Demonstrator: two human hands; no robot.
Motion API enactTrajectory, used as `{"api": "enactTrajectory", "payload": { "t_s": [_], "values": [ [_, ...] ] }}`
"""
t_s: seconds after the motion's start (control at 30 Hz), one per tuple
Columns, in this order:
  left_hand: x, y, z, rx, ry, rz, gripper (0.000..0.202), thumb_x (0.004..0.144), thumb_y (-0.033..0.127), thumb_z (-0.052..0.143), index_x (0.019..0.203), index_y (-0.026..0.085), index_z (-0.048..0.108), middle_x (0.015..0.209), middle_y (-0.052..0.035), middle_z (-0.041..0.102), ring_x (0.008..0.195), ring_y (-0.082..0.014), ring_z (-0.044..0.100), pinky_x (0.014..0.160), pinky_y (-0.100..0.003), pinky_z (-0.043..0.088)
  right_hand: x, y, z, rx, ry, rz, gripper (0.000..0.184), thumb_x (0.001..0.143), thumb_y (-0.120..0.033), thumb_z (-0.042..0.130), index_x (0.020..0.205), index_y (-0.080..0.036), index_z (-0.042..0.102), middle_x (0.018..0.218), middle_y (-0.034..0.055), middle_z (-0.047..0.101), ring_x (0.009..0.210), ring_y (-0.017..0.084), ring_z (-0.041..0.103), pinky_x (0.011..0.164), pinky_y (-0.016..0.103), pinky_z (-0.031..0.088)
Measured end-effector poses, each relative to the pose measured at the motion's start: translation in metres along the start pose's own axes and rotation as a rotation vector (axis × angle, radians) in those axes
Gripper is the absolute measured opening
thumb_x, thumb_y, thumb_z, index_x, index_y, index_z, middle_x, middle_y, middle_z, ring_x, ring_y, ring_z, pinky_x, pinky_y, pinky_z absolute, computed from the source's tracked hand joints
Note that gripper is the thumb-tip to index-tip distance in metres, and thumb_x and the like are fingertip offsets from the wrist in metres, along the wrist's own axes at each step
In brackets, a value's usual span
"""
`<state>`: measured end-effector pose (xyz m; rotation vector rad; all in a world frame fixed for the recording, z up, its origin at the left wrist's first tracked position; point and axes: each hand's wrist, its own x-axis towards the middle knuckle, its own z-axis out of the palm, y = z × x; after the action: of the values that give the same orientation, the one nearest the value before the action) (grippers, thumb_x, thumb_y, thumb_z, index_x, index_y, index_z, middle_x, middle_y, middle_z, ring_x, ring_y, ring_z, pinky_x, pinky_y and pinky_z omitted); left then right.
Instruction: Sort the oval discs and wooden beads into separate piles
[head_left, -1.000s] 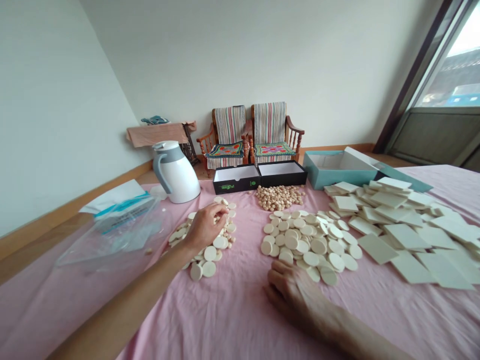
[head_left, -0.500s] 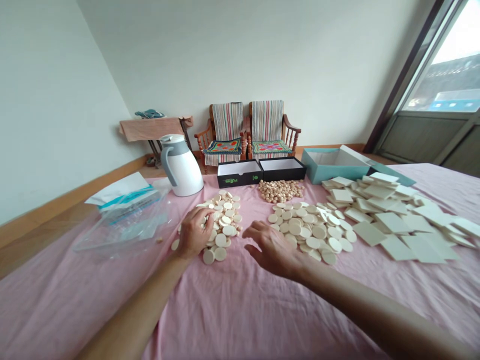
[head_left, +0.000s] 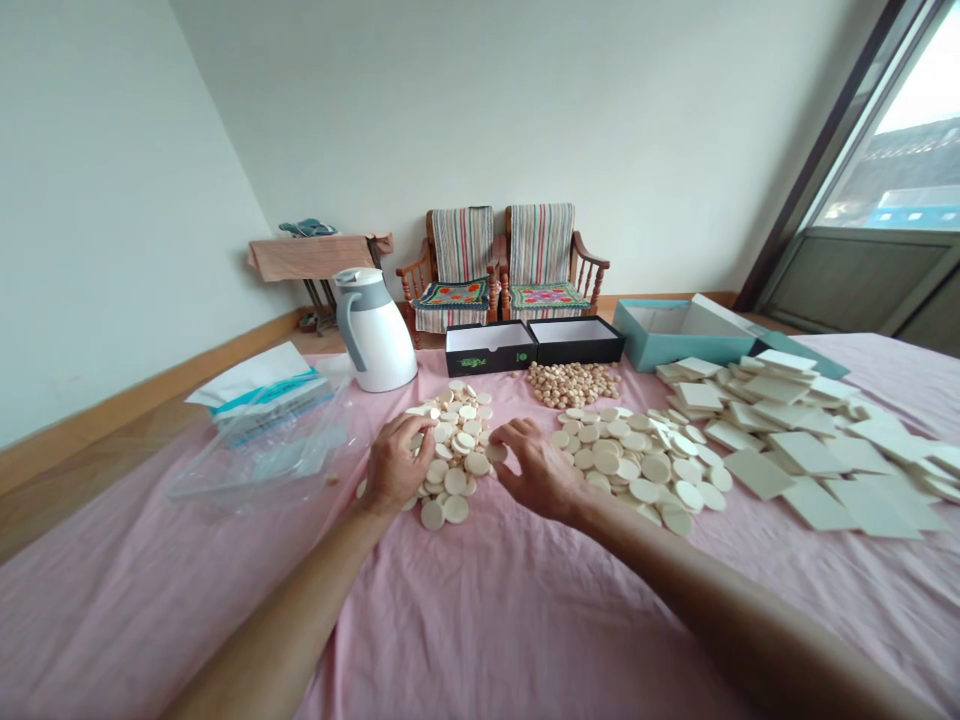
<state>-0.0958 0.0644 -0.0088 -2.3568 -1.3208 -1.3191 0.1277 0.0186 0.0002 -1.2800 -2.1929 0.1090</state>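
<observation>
A mixed pile of round wooden discs and small wooden pieces [head_left: 454,480] lies in front of me on the pink cloth. At its left edge is my left hand [head_left: 397,465], fingers bent over the discs and thumb apart from the forefinger; nothing shows in it. On the pile's right side my right hand [head_left: 536,465] pinches a wooden disc [head_left: 496,453] between thumb and fingers. Just right of that hand spreads a larger pile of wooden discs [head_left: 643,490]. Behind it sits a heap of small rounded wooden pieces [head_left: 574,385].
Square wooden tiles [head_left: 806,452] are heaped at the right. Two black boxes [head_left: 491,358] and a teal box [head_left: 652,350] line the far edge. A white jug [head_left: 386,345] stands at the left, near clear plastic packaging [head_left: 262,470].
My right hand has closed on a disc at the right side of the mixed pile. My left hand stays over the pile's left edge. The view has shifted slightly.
</observation>
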Motion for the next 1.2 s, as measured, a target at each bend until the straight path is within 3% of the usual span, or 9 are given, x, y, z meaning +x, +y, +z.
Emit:
{"api": "enactTrajectory", "payload": {
  "t_s": [0.2, 0.3, 0.4, 0.53, 0.7, 0.83, 0.97, 1.2],
  "values": [
    [0.0, 0.0, 0.007, -0.011, -0.02, -0.003, 0.014, 0.084, 0.018, 0.047, 0.085, 0.018, 0.062, 0.086, -0.0049, 0.067, 0.086, -0.0185, 0.063, 0.081, -0.029, 0.048, -0.044, 0.056, -0.071, -0.339, 0.055, 0.263, 0.018, 0.081, -0.017, 0.052, 0.097, -0.015, 0.059, 0.093, 0.011, 0.06, 0.087, 0.023, 0.051, 0.076, 0.034, 0.036],
    [0.001, 0.0, 0.009, -0.009, -0.011, -0.007, 0.015, 0.084, 0.019, 0.047, 0.085, 0.017, 0.062, 0.086, -0.0053, 0.067, 0.085, -0.0189, 0.062, 0.08, -0.03, 0.048, -0.053, 0.063, -0.089, -0.481, 0.133, 0.34, 0.02, 0.081, -0.021, 0.052, 0.099, -0.016, 0.06, 0.101, 0.0125, 0.06, 0.095, 0.028, 0.05, 0.078, 0.038, 0.036],
    [0.001, 0.001, 0.009, -0.004, 0.005, -0.002, 0.015, 0.083, 0.018, 0.047, 0.084, 0.017, 0.062, 0.085, -0.0056, 0.067, 0.084, -0.0191, 0.063, 0.079, -0.031, 0.048, -0.045, 0.046, -0.081, -0.329, 0.118, 0.257, 0.021, 0.082, -0.019, 0.051, 0.101, -0.018, 0.06, 0.102, 0.0102, 0.061, 0.095, 0.025, 0.052, 0.079, 0.036, 0.038],
    [0.0, 0.0, 0.008, 0.007, 0.015, 0.018, 0.015, 0.083, 0.018, 0.047, 0.083, 0.017, 0.062, 0.085, -0.0054, 0.067, 0.083, -0.0191, 0.063, 0.079, -0.03, 0.048, -0.02, 0.012, -0.041, -0.032, -0.031, 0.07, 0.024, 0.081, -0.015, 0.054, 0.105, -0.016, 0.059, 0.098, 0.0083, 0.062, 0.091, 0.02, 0.055, 0.08, 0.031, 0.041],
    [-0.002, -0.002, 0.007, 0.024, 0.033, 0.034, 0.015, 0.082, 0.016, 0.048, 0.084, 0.017, 0.062, 0.085, -0.005, 0.067, 0.083, -0.0189, 0.063, 0.078, -0.03, 0.048, 0.005, -0.008, 0.01, 0.063, -0.101, -0.021, 0.024, 0.08, -0.017, 0.06, 0.103, -0.015, 0.059, 0.097, 0.0096, 0.061, 0.094, 0.02, 0.054, 0.081, 0.031, 0.042],
    [-0.001, -0.003, 0.005, 0.031, 0.048, 0.042, 0.014, 0.082, 0.016, 0.048, 0.084, 0.017, 0.062, 0.084, -0.0045, 0.067, 0.083, -0.0185, 0.063, 0.078, -0.029, 0.048, 0.01, -0.01, 0.025, 0.08, -0.096, -0.038, 0.021, 0.077, -0.016, 0.06, 0.098, -0.015, 0.059, 0.096, 0.0092, 0.059, 0.093, 0.02, 0.052, 0.081, 0.03, 0.042],
    [0.0, -0.003, 0.003, 0.026, 0.063, 0.045, 0.014, 0.083, 0.016, 0.048, 0.083, 0.017, 0.062, 0.084, -0.0046, 0.067, 0.082, -0.0181, 0.064, 0.078, -0.029, 0.048, 0.001, -0.002, 0.007, 0.065, -0.05, 0.006, 0.021, 0.076, -0.011, 0.057, 0.097, -0.015, 0.059, 0.093, 0.0081, 0.059, 0.09, 0.019, 0.052, 0.078, 0.029, 0.041],
    [0.004, -0.001, 0.002, 0.007, 0.063, 0.046, 0.014, 0.082, 0.016, 0.048, 0.083, 0.017, 0.063, 0.084, -0.0044, 0.068, 0.084, -0.018, 0.064, 0.079, -0.029, 0.049, -0.04, 0.051, -0.067, -0.204, -0.006, 0.239, 0.024, 0.076, -0.014, 0.057, 0.099, -0.016, 0.061, 0.095, 0.0083, 0.06, 0.088, 0.021, 0.053, 0.076, 0.031, 0.039]
  ]
}}
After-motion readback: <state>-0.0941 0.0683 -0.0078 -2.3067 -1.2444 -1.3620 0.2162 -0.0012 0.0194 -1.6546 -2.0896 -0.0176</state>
